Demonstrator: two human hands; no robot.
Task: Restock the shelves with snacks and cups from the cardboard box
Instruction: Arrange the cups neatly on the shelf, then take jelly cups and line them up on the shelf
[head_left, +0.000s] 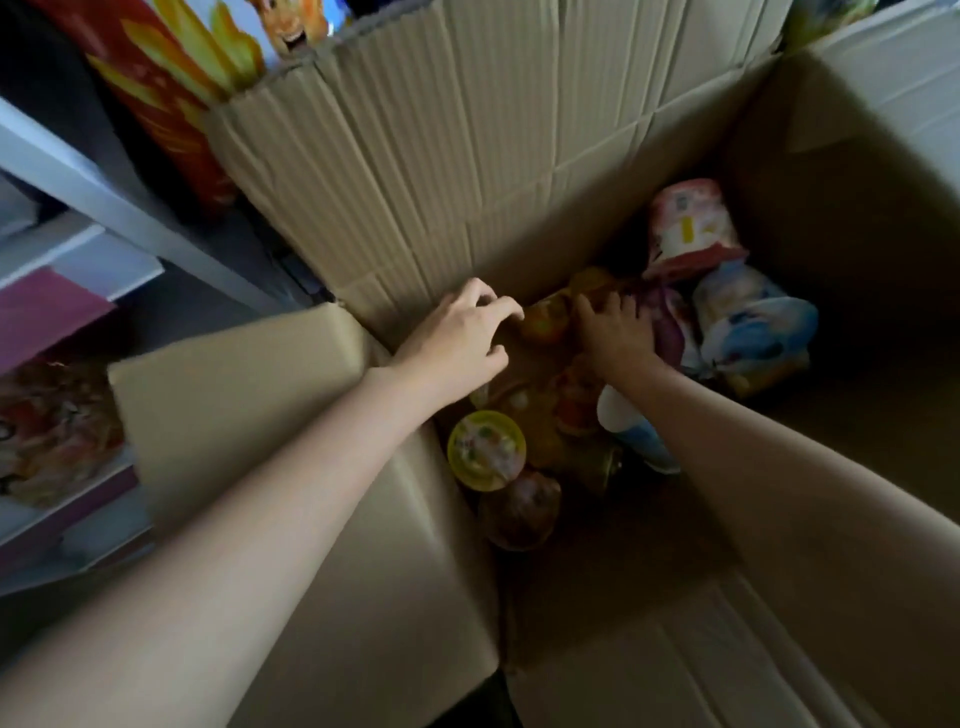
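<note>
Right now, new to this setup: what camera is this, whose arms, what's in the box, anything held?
One picture, from a camera worn on a person's head, looking down. No robot: two bare hands reach into an open cardboard box. The left hand and right hand are both at an orange packet; whether either grips it is unclear. Also inside: a yellow-lidded cup, a pink and white bag, a blue and white bag. Shelves stand on the left.
</note>
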